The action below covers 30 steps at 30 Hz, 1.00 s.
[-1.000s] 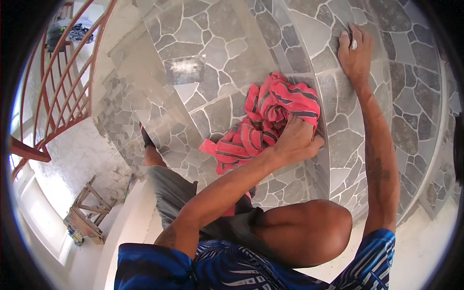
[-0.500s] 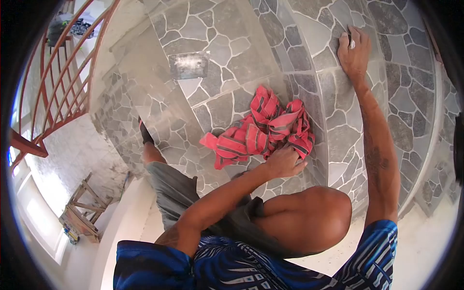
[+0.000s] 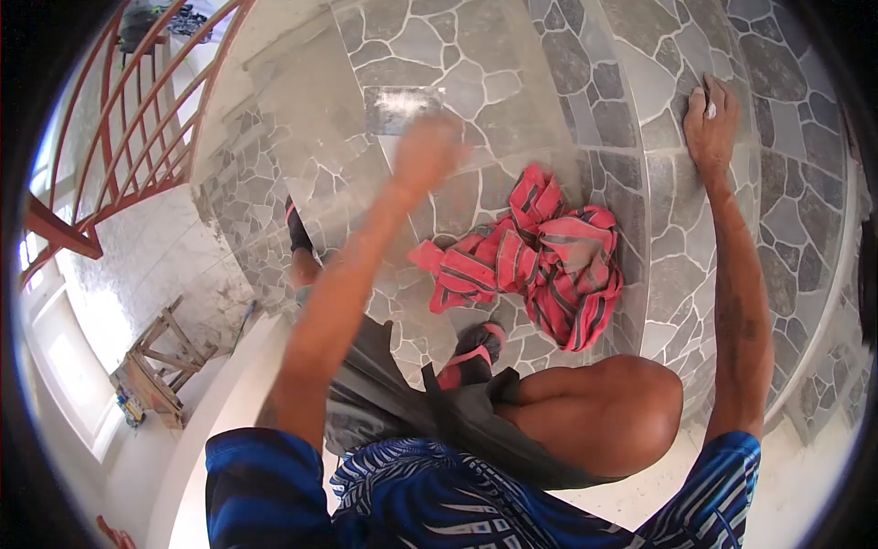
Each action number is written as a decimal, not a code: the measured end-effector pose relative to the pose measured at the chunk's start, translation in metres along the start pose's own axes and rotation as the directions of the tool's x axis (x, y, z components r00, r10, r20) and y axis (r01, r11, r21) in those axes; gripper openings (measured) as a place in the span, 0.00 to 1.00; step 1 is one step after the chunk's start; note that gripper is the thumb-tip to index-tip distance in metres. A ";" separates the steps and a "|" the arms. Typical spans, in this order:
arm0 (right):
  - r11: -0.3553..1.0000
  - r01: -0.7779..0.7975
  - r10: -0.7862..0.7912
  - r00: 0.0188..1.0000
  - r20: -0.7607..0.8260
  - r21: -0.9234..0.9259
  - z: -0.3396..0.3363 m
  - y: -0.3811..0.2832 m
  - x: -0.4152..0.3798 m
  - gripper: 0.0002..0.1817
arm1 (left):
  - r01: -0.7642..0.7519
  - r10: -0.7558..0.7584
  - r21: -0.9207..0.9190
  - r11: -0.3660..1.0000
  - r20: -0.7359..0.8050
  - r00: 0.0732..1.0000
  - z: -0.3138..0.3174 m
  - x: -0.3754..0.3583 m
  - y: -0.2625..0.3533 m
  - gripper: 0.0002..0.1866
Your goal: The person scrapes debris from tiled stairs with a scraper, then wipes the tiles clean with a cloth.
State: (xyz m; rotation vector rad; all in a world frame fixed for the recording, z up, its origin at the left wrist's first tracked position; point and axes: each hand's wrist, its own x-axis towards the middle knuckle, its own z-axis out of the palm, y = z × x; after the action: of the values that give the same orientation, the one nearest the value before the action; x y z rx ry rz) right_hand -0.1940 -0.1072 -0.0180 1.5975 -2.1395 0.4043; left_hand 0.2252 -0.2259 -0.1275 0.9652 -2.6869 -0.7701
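My knee (image 3: pixel 613 412) was nearest. The red striped rag (image 3: pixel 540 256) lay let go on the stone step (image 3: pixel 439 55), mid-wipe I'd say. Left hand (image 3: pixel 425 151) was blurred, empty I think, reaching for the metal scraper (image 3: pixel 402 108); right hand (image 3: pixel 709 123) pinched something white farther up, needing a firm scrape next.

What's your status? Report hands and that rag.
Left hand blurred, above metal trowel, empty. Right hand pressed on stone tiles, small white piece under fingers. Red striped rag loose on step. Nothing between.
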 end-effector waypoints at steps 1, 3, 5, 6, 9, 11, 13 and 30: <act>1.000 0.014 -0.014 1.000 0.000 -0.008 0.000 0.002 0.000 0.19 | 0.009 -0.005 0.040 0.999 -0.117 0.993 0.015 0.006 -0.047 0.29; 0.999 0.045 -0.045 0.999 0.002 -0.026 0.002 0.008 0.000 0.19 | -0.014 0.026 0.123 0.992 -0.091 0.996 -0.009 0.008 -0.073 0.40; 0.999 0.039 -0.039 0.999 -0.013 -0.011 0.005 0.010 -0.001 0.20 | -0.048 0.045 0.195 0.980 0.019 0.999 -0.012 -0.003 -0.102 0.49; 0.999 0.036 -0.036 0.999 -0.018 -0.005 0.005 0.010 -0.003 0.20 | -0.068 0.053 0.227 0.972 0.074 0.996 -0.010 -0.007 -0.110 0.53; 0.999 0.018 -0.018 1.000 -0.007 -0.039 0.001 0.002 -0.001 0.19 | -0.116 0.061 0.280 0.953 0.197 0.978 -0.026 -0.017 -0.108 0.58; 0.999 0.036 -0.036 0.999 -0.014 -0.004 0.001 0.001 0.001 0.19 | -0.226 0.136 0.314 0.922 0.284 0.949 -0.034 -0.022 -0.108 0.57; 0.999 0.025 -0.025 1.000 -0.002 0.023 -0.002 -0.001 0.001 0.19 | -0.322 0.202 0.324 0.890 0.353 0.914 -0.034 -0.030 -0.104 0.54; 1.000 0.031 -0.031 1.000 -0.002 -0.004 0.001 0.006 0.000 0.20 | -0.560 0.364 0.498 0.662 0.440 0.821 -0.025 -0.054 -0.092 0.32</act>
State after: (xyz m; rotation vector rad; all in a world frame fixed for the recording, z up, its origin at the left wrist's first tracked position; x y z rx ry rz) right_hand -0.1997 -0.1063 -0.0191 1.6259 -2.1098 0.3914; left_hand 0.3249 -0.2617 -0.1552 0.1655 -3.3223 0.1045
